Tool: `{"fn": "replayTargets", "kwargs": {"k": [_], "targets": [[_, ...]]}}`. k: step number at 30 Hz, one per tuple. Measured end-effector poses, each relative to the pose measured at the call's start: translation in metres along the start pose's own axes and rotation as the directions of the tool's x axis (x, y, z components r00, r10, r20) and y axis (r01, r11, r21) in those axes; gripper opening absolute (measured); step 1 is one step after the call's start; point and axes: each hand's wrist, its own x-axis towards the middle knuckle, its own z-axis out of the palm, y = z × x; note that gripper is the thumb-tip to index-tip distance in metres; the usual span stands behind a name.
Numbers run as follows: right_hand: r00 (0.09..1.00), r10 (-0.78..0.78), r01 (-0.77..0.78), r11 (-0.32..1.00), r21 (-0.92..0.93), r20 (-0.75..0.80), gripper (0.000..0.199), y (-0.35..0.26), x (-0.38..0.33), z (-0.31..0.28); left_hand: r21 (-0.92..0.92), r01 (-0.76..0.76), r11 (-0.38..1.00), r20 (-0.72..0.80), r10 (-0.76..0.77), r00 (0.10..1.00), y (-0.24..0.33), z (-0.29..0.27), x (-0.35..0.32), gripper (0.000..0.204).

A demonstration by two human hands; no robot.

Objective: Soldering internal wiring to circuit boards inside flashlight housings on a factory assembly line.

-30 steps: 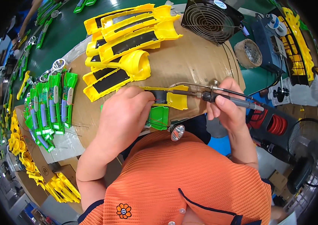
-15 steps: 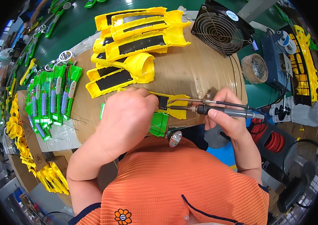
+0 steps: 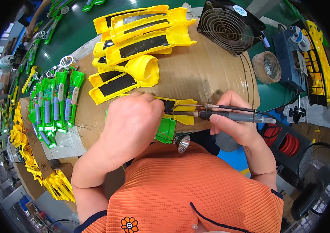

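My left hand (image 3: 132, 124) lies closed over a yellow plastic shell (image 3: 178, 110) with a black panel, pressing it onto the cardboard sheet (image 3: 196, 73). A green plastic piece (image 3: 166, 130) sticks out just below that shell, with thin red wires on it. My right hand (image 3: 237, 124) grips a grey soldering iron (image 3: 231, 115) like a pen. Its metal tip points left and reaches the yellow shell beside my left fingers. A small silver reflector (image 3: 183, 143) hangs near my chest.
Several yellow shells with black panels (image 3: 141, 42) are stacked at the back of the cardboard. Green parts (image 3: 54, 103) lie in a row at left. A black fan (image 3: 231, 25), a solder sponge tin (image 3: 267, 66), a blue station (image 3: 291, 58) and red wire spools (image 3: 285, 139) stand at right.
My right hand has slid the soldering iron a little to the left, so its tip now sits on the yellow shell. My left hand has stayed on the shell.
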Motion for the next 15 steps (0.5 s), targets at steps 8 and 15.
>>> {"fn": "replayTargets", "kwargs": {"k": [8,15], "targets": [[1.000,0.006,-0.007,1.000,-0.018,-0.014,0.017,0.000,-0.001,0.003,0.000,-0.059,0.998,-0.069,0.059,0.996,-0.001,0.003,0.000,0.006],[0.990,-0.115,0.123,0.988,0.092,-0.086,0.018,0.004,-0.011,0.002,-0.006,-0.021,1.000,-0.051,0.021,0.999,0.000,0.002,0.000,0.005]]}}
